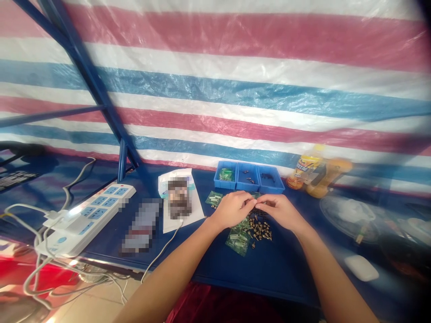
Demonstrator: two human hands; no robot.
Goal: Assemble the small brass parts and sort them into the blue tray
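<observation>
My left hand (235,208) and my right hand (280,211) meet over the table, thumbs and fingertips pinched together. Whatever is between the fingers is too small or hidden to make out. Just below them lies a loose pile of small brass-coloured screws (261,229), partly covered by my right hand. Small clear greenish bags (237,241) with pale pieces inside lie beside the pile, and another bag (214,198) rests left of my left hand. Behind my hands stand three joined blue bins: the left bin (225,183) contains green bags, the middle bin (248,185) a few small parts, the right bin (271,188) dark small pieces.
To the left are a white power strip (96,215) with cables, a blurred-out flat object (141,226) and a white packet (195,211) with a cabled device on it. Drink bottles (303,172), a clear plastic container (346,217) and a white rounded object (361,268) stand right. Striped sheeting (235,103) hangs behind.
</observation>
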